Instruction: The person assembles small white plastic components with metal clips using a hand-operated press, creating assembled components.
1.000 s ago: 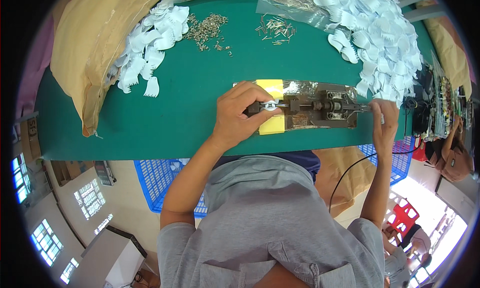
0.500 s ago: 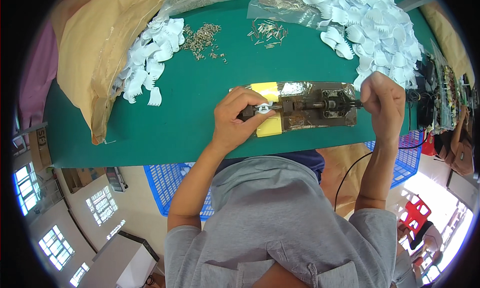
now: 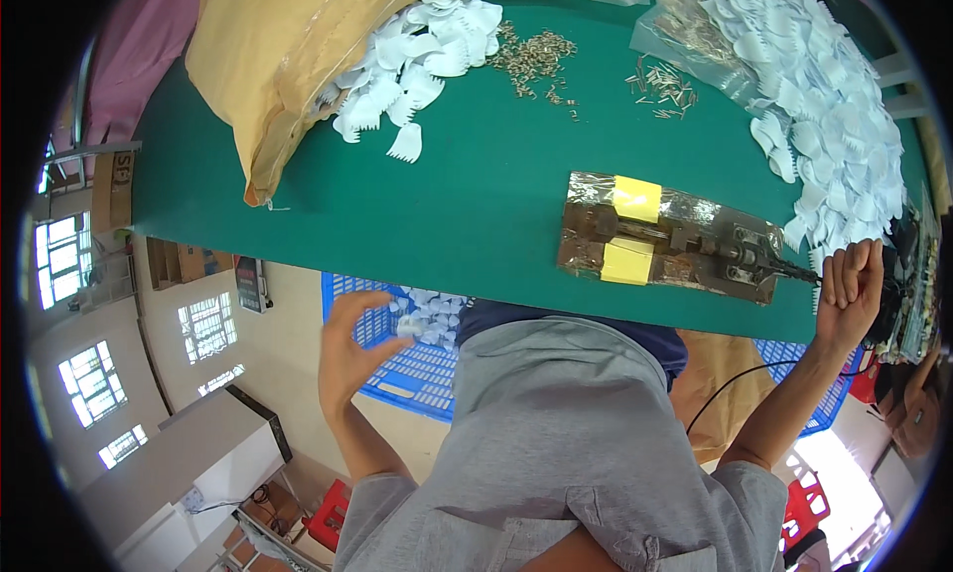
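Note:
Over the blue basket (image 3: pixel 397 388), off the table's front edge, is my left hand (image 3: pixel 347 352), its thumb and fingers apart with nothing between them. White plastic pieces (image 3: pixel 434 314) lie in the basket beside it; one close to the fingertips may be in mid-air. My right hand (image 3: pixel 851 286) is closed at the right end of a clamping jig (image 3: pixel 685 239), around the handle of its rod; the fingers hide the handle. The jig has a dark metal base wrapped in clear tape, with yellow patches (image 3: pixel 627 262) at its left end. No white piece shows in it.
A green table (image 3: pixel 467 195) bears white toothed pieces in a left pile (image 3: pixel 422 51) and a larger right pile (image 3: pixel 844 125). Small metal springs (image 3: pixel 536 61) and pins (image 3: pixel 663 85) lie between. A tan sack (image 3: pixel 288 66) stands left; a black cable (image 3: pixel 720 388) hangs right.
My left hand has left the jig with the white piece, moved left and down to the basket, and opened. My right hand stays at the jig's right end. The view has shifted left.

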{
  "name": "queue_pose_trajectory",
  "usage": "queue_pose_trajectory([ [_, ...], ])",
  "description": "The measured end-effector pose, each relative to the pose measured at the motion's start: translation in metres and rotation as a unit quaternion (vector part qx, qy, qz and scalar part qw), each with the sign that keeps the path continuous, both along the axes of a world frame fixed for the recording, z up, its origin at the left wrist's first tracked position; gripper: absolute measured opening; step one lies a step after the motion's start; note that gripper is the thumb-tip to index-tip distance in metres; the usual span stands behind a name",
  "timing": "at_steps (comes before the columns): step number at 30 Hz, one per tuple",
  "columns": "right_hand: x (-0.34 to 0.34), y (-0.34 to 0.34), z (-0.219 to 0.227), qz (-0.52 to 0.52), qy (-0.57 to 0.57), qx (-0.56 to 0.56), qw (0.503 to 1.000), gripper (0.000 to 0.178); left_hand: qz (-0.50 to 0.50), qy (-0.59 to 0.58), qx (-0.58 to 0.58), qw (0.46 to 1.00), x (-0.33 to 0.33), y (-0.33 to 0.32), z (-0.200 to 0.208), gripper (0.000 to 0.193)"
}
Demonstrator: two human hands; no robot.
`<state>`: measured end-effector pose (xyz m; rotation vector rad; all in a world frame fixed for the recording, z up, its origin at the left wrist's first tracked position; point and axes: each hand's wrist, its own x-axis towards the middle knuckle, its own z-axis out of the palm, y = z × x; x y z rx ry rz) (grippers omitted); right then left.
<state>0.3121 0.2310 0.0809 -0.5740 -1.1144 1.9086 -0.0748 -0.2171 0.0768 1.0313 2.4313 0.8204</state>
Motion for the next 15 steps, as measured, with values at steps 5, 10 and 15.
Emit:
queue_pose_trajectory([
  [5,0.012,-0.001,0.0,-0.051,-0.068,0.011,0.996,0.036,0.089,0.082,0.194,0.974,-0.035,0.079,-0.019,0.025],
  [10,0.027,-0.004,-0.017,-0.163,-0.238,0.017,0.957,0.027,0.019,0.296,0.035,0.954,-0.084,0.159,-0.059,0.042],
  [15,-0.001,0.002,-0.023,-0.155,-0.508,0.273,0.802,0.024,-0.022,0.317,-0.014,0.948,-0.106,0.151,-0.06,0.012],
])
